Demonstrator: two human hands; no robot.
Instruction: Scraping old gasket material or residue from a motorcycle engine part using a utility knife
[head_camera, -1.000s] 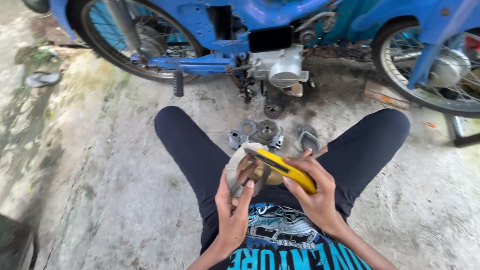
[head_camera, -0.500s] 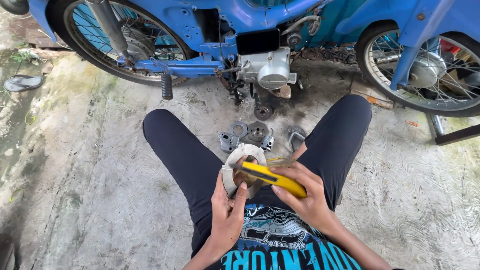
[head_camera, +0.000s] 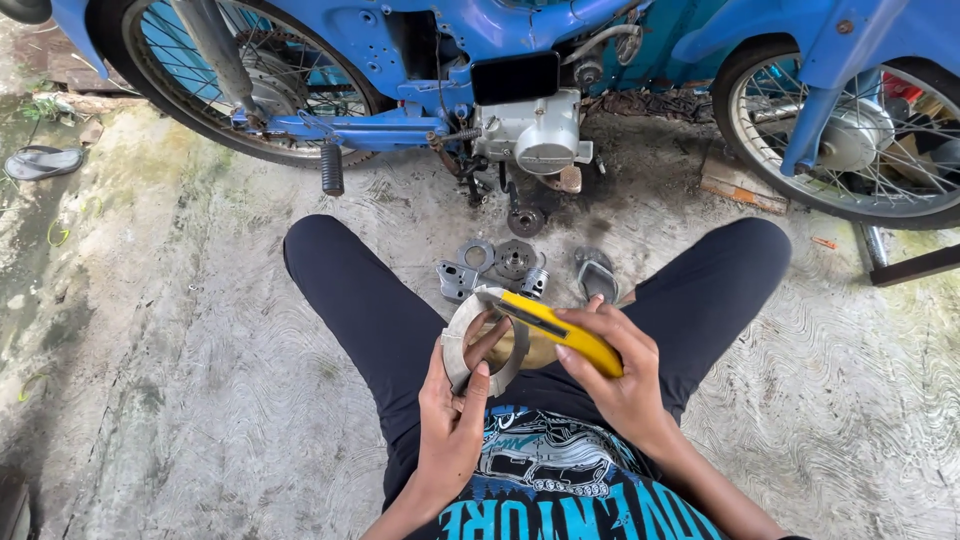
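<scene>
Left hand (head_camera: 452, 420) clamps the round grey metal engine cover (head_camera: 478, 345); right hand (head_camera: 612, 372) grips the yellow utility knife (head_camera: 560, 332), blade scraping its rim. Next move likely needs steady, shallow strokes.

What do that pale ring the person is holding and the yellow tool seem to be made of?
The pale grey round ring in the left hand looks like bare cast metal, probably aluminium: dull, matt and unpainted, though it could be a gasket. The yellow utility knife in the right hand looks like glossy moulded plastic with a dark slider strip. Its blade tip is too small to judge.
</scene>
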